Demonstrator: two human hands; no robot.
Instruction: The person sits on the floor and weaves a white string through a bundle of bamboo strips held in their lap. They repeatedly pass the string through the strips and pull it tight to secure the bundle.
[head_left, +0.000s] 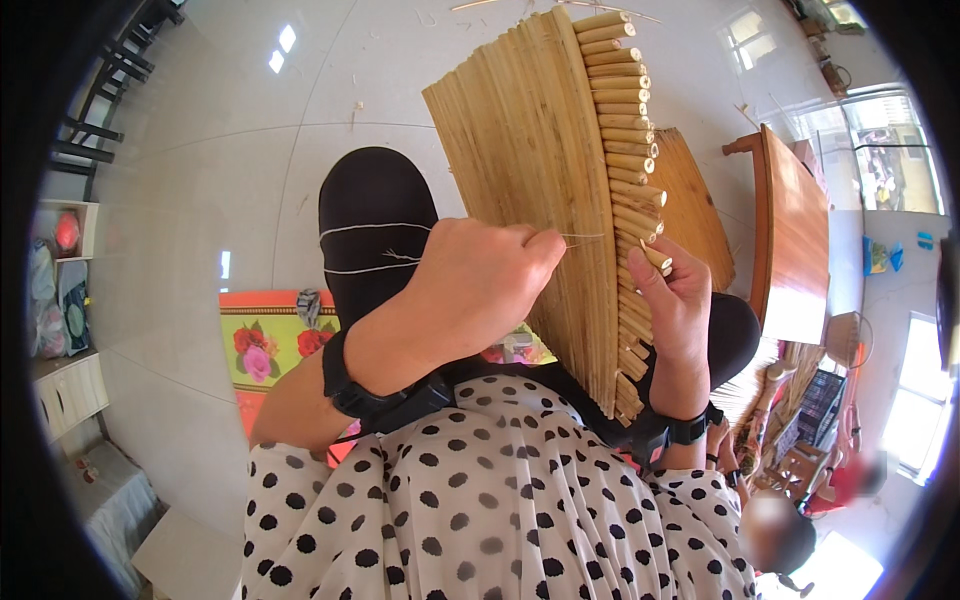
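A stiff panel of straw-coloured plant stalks, laid side by side, leans across my lap. Its cut stalk ends stick out in a row along the right edge, beyond a ridge. My left hand is closed in front of the panel, with a thin pale thread running tight from its fingers to the ridge. On the right, my right hand pinches the stalk ends between thumb and fingers. White string crosses my black-clad left knee, its loose tails lying there.
Behind the panel lies a brown wooden board, near a wooden table on the right. A floral mat is at my left. Another person sits at lower right, near baskets and bundled stalks. Shelves line the left wall.
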